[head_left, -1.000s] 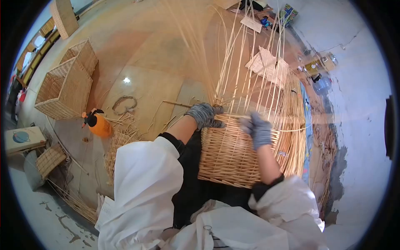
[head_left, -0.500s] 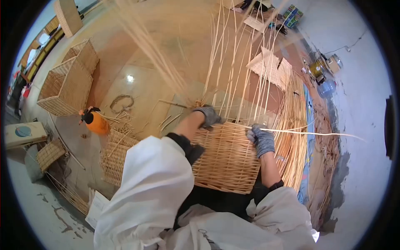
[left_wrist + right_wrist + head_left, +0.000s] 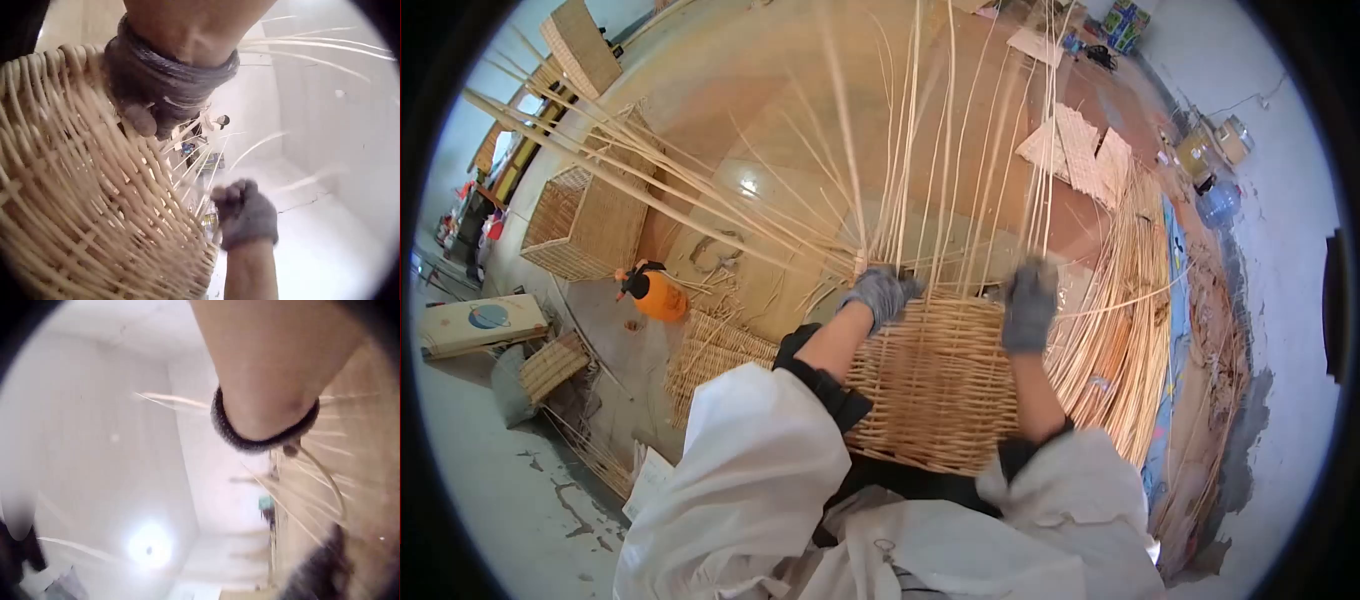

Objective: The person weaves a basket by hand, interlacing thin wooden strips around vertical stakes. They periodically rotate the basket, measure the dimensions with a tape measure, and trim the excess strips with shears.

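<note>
A woven wicker panel (image 3: 940, 390) lies over the lap, long pale rods (image 3: 915, 170) fanning from its top edge. At the upper left of this edge, the gloved left hand (image 3: 882, 297) grips the weave; its thumb presses the near face in the left wrist view (image 3: 156, 87). The gloved right hand (image 3: 1030, 305), blurred, is raised at the panel's upper right corner. Its fingers look curled in the left wrist view (image 3: 247, 212). A thin strand (image 3: 330, 481) bends out from under the right glove (image 3: 265, 437); the forearm hides most of that hand.
An orange spray bottle (image 3: 662, 297), another woven panel (image 3: 715, 350) and open wicker baskets (image 3: 590, 220) are at the left. A thick bundle of rods (image 3: 1115, 310) lies at the right, near a water jug (image 3: 1220, 202) by the wall.
A group of long rods has swung out to the left. The right hand, which was pinching a strand at the edge half a second ago, has risen slightly and is blurred. The left hand stays on the edge.
</note>
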`<state>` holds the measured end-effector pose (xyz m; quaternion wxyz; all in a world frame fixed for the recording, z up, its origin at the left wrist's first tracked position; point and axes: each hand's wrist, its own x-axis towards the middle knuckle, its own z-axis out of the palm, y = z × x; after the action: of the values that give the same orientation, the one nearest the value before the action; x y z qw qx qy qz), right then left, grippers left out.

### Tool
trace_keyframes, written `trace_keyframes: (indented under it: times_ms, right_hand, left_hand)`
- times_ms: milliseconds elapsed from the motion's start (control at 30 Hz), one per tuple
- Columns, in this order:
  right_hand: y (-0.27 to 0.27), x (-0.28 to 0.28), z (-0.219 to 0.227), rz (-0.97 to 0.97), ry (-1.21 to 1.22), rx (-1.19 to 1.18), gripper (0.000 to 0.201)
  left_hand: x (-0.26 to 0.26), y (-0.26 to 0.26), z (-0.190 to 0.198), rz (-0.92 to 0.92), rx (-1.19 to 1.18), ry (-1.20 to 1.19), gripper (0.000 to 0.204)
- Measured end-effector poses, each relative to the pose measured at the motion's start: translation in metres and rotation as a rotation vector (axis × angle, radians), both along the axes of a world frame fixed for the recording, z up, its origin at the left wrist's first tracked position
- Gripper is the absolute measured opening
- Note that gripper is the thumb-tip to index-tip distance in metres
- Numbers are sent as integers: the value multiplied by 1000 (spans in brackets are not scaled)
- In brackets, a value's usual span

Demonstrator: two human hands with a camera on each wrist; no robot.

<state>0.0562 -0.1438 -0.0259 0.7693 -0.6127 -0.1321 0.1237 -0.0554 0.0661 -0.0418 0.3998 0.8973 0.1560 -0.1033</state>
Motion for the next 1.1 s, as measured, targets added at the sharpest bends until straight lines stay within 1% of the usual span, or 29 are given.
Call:
trace_keyframes:
  times_ms: [33,67,100,167,200,300,333,367,400,433,467,500,533,567,600,633,700,733,800,833,867,900,933,967,1000,1067,1100]
  right_hand:
    - [-15,-5,-16,58,-136,-102,15]
    - [-25,-16,-18,104,-277,-195,13]
    - [-22,-14,-20,43,-510,-433,13]
    - [-13,-27,-16,-55,-681,-592,15]
    - [-5,-35,-23,-88,-623,-501,14]
    - [-33,-57,46,-366,-664,-783,12]
    - [-64,-51,31,-353,-422,-555,11]
    - [-90,-42,17,-262,-243,-367,10]
    - [-117,-33,2,-200,-55,-185,10]
    - [-139,-21,-12,-78,77,-37,10]
    - [-138,-9,-3,0,75,-26,12]
    - [-138,3,6,78,73,-17,16]
    - [-122,12,31,113,-46,-159,21]
    - [-100,33,33,24,-580,-574,29]
    - [-73,58,38,-67,-1124,-983,37]
    - [-33,79,27,-179,-1065,-940,33]
    - [-11,93,19,-308,-815,-757,29]
    - [-24,94,27,-315,-629,-619,28]
    - [-59,84,41,-293,-263,-363,27]
    - [-74,73,39,-277,-75,-243,27]
    - [-92,47,25,-340,-16,-20,19]
    - [-103,34,15,-396,40,82,16]
    - [-114,22,5,-455,90,186,14]
    - [-118,19,0,-508,132,174,14]
    - [-126,12,-4,-568,176,166,14]
    - [-142,7,-5,-549,240,193,15]
    - [-142,12,-2,-516,267,215,17]
  left_hand:
    - [2,-6,11,-9,58,53,58]
    - [4,-11,21,-20,116,108,60]
    - [6,-16,32,-35,174,163,61]
    - [19,-34,41,323,32,360,61]
    - [16,-44,47,295,154,282,63]
    - [20,-64,81,234,483,-15,67]
    - [25,-75,110,121,374,-102,68]
    - [32,-81,100,-18,345,23,64]
    - [39,-88,82,-153,309,146,61]
    - [45,-92,69,-287,276,263,59]
    - [44,-89,64,-386,124,152,54]
    - [47,-92,59,-286,113,136,51]
    - [45,-98,53,-192,99,135,48]
    - [41,-105,46,-105,84,142,46]
    - [38,-115,61,-16,166,144,46]
    - [41,-118,59,10,172,175,46]
    - [50,-119,57,59,191,230,46]
    - [48,-118,61,83,212,195,50]
    - [54,-106,53,-53,158,194,57]
    - [58,-100,44,-120,123,198,61]
    - [64,-99,27,-62,51,200,65]
    - [63,-107,45,11,66,290,65]
    - [59,-121,80,77,83,380,65]
    - [58,-130,101,140,107,467,66]
    - [64,-133,85,145,115,435,69]
    - [64,-139,46,23,139,281,67]
    - [48,-139,45,83,173,39,59]
